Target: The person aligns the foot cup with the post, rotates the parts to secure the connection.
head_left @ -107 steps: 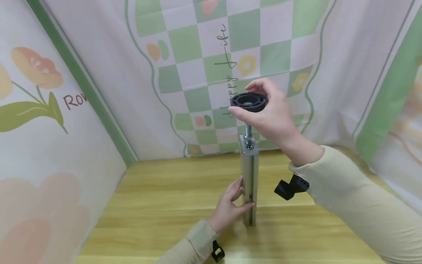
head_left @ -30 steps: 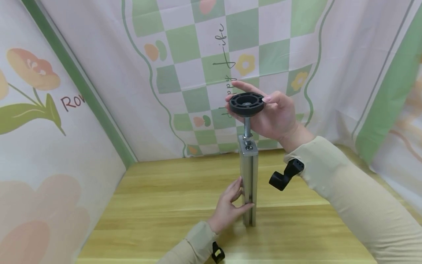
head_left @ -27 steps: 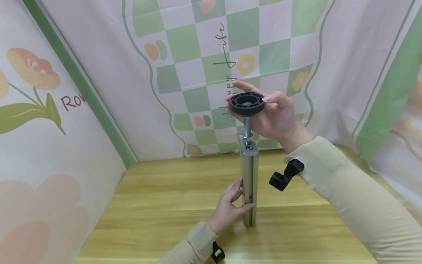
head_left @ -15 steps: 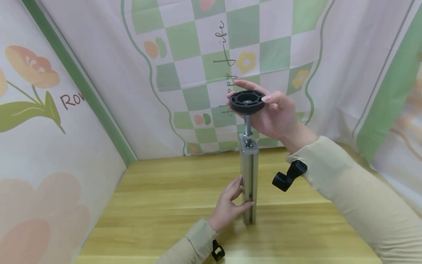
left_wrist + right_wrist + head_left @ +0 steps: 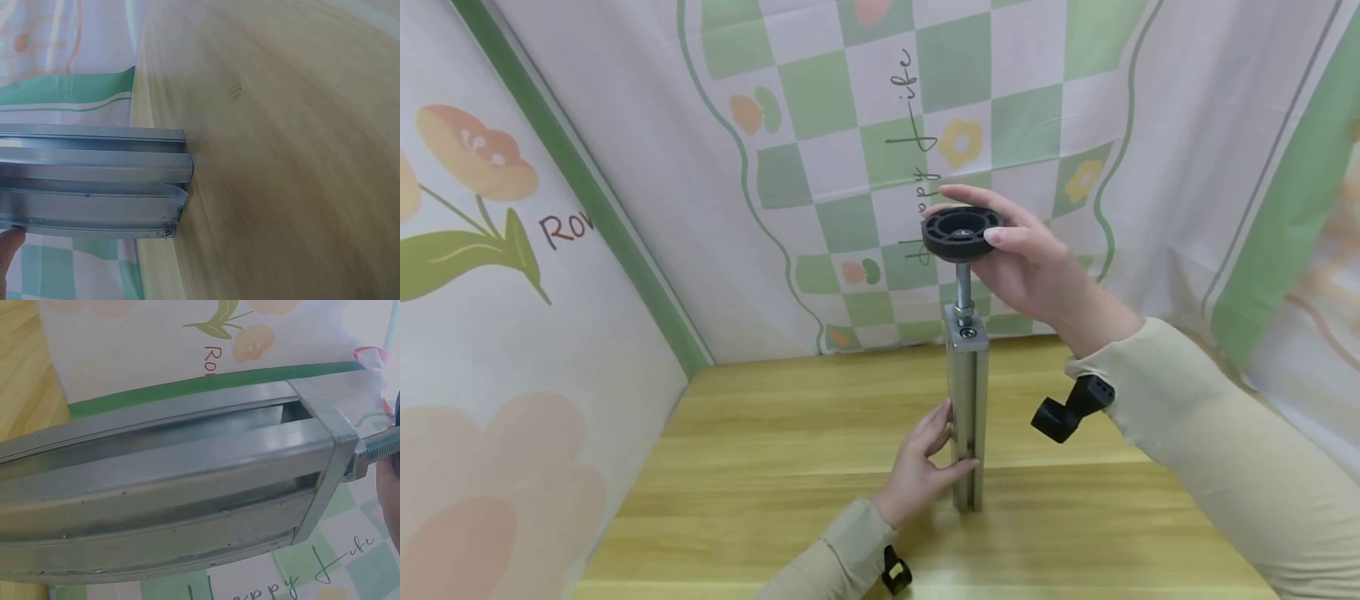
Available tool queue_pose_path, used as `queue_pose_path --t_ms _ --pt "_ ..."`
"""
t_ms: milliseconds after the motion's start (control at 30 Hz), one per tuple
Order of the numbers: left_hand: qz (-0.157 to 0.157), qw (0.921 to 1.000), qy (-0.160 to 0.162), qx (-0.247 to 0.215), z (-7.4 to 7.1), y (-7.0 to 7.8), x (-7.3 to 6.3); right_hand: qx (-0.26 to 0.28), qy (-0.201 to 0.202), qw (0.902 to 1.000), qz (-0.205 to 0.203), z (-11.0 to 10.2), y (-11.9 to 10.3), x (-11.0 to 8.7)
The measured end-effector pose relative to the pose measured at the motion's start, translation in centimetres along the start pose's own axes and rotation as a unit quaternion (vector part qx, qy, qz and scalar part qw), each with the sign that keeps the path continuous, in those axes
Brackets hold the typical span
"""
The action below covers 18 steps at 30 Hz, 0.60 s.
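Note:
An aluminium profile (image 5: 967, 425) stands upright on the wooden table. A metal end plate (image 5: 967, 340) with a screw caps its top. Out of this plate rises a threaded stud (image 5: 964, 287) with a nut low on it, topped by a black round levelling foot (image 5: 961, 240), its flat ribbed face up. My left hand (image 5: 917, 475) grips the profile low down, thumb across the near side and fingers on the left side. My right hand (image 5: 1026, 254) holds the foot at its rim, thumb at the near right, fingers behind it. The profile's slots show in the right wrist view.
The wooden table (image 5: 790, 433) reaches back to a cloth wall (image 5: 820, 108) with green checks. Printed cloth (image 5: 490, 333) also hangs on the left and right. Each wrist wears a black camera mount, such as the right mount (image 5: 1071, 410).
My right hand has turned about the levelling foot. Its thumb has come round from the right side of the rim towards the near side. My left hand and the profile stay in place.

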<state>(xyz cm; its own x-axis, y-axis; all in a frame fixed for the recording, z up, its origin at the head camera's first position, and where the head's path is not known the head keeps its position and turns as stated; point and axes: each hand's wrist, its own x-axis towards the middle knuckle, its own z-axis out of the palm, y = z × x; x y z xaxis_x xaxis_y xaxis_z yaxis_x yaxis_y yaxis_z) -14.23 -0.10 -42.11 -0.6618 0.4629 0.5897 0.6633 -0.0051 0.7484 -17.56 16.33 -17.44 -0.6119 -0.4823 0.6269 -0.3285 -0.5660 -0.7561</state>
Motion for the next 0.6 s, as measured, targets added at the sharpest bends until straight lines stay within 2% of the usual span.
queue_pose_path --t_ms 200,433,600 --pt "0.03 0.9995 0.005 0.006 0.1 -0.3 0.0 -0.027 0.011 0.9995 -0.014 0.1 -0.2 -0.1" --pt "0.008 0.9999 0.001 -0.01 0.1 -0.1 0.1 -0.073 0.051 0.996 -0.008 0.6 -0.6 -0.3" --pt "0.008 0.9999 0.001 -0.01 0.2 -0.1 0.0 -0.102 0.074 0.992 -0.001 1.0 -1.0 -0.5"
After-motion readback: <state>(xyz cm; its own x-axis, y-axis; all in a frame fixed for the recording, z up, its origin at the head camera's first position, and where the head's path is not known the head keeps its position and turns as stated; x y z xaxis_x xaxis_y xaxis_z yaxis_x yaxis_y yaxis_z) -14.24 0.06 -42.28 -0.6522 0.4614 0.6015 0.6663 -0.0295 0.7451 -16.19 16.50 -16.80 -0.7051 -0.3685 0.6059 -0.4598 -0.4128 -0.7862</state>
